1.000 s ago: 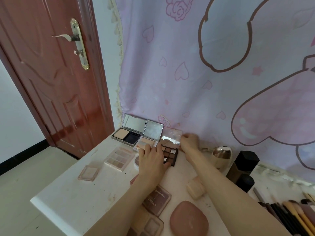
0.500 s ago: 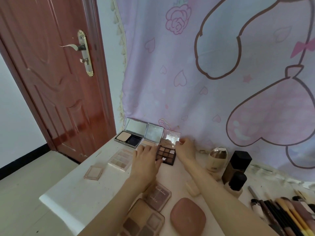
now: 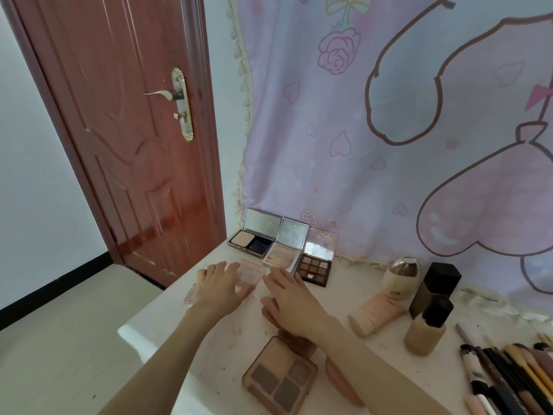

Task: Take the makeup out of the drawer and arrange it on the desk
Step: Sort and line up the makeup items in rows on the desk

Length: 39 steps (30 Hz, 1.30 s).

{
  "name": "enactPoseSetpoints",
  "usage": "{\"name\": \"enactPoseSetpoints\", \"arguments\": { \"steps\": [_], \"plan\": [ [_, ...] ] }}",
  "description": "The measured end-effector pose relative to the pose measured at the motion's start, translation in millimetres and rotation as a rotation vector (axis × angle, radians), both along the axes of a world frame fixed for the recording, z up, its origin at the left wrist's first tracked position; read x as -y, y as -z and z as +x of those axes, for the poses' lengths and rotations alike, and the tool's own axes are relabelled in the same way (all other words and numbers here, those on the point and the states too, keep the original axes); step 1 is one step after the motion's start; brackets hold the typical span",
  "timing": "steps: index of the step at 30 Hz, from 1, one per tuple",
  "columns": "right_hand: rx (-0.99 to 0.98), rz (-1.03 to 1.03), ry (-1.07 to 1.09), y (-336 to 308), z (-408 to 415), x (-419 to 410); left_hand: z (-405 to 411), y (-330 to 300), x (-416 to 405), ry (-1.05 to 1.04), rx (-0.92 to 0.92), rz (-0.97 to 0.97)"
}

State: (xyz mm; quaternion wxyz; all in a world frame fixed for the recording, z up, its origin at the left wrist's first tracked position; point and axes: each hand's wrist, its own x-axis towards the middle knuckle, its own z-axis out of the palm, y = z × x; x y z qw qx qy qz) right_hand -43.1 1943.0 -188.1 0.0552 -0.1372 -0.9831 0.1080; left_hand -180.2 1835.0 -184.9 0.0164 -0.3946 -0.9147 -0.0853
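At the far left of the tabletop (image 3: 167, 324), three open cases now stand in a row against the curtain (image 3: 389, 145): a compact (image 3: 254, 238) on the left, a blush palette (image 3: 285, 250) beside it, and the dark eyeshadow palette (image 3: 314, 266) on the right, each touching its neighbour, lids propped up. A second ago both your hands were on that dark palette, the right at its lid; they have since let go and come nearer and to the left, so that piece looks placed.

Your left hand (image 3: 223, 284) now lies with fingers spread and fairly straight over the clear pale palette (image 3: 247, 272), just near of the row. Your right hand (image 3: 288, 298) sits beside it, fingers extended and relaxed, holding nothing, its fingertips near that palette's right edge. Neither grip is closed on anything yet. A small clear case (image 3: 191, 292) peeks out just left of your left hand.

Judging from this, the clear palette is your next piece to open or line up. Nearer you, a four-pan palette (image 3: 279, 375) waits on the tabletop, and something pinkish lies partly hidden under your right forearm. To the right stand bottles (image 3: 428, 327), a pink tube (image 3: 377, 313) and brushes (image 3: 514, 378). No drawer shows in this view.
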Motion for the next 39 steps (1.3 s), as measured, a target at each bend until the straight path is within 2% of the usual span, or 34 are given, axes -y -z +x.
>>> {"name": "enactPoseSetpoints", "arguments": {
  "steps": [5, 9, 13, 17, 19, 23, 26, 30, 35, 39],
  "plan": [
    [0.144, -0.057, 0.015, 10.8, 4.0, 6.9, 1.5, 0.9, -5.9, 0.023, 0.006, 0.004],
    [0.158, -0.027, 0.018, 16.4, 13.2, 9.8, 3.9, 0.3, 0.3, 0.002, -0.005, 0.079],
    [0.119, 0.0, -0.011, 17.5, 19.5, 14.2, 6.1, -8.5, 17.1, 0.065, 0.055, 0.261],
    [0.083, -0.038, -0.038, 11.6, 26.6, 16.3, 22.2, -23.1, 38.0, 0.134, 0.219, 0.527],
    [-0.016, -0.186, -0.01, 4.2, 28.2, 19.4, 32.8, -30.8, 46.9, 0.161, 0.266, 0.594],
    [-0.385, -0.992, 0.192, -25.0, 33.5, 36.1, 55.7, -46.0, 61.1, 0.182, 0.422, 0.706],
    [-0.527, -1.34, 0.08, -36.6, 40.5, 38.2, 78.3, -52.5, 66.3, 0.272, 0.565, 0.792],
    [-0.652, -1.475, -0.024, -43.2, 50.4, 39.7, 100.0, -55.5, 67.7, 0.308, 0.649, 0.819],
    [-0.66, -1.437, -0.052, -51.0, 63.7, 40.3, 110.4, -59.8, 64.6, 0.366, 0.698, 0.83],
    [-0.689, -1.559, -0.053, -57.1, 73.4, 41.5, 113.0, -58.9, 61.1, 0.382, 0.747, 0.819]
  ]
}}
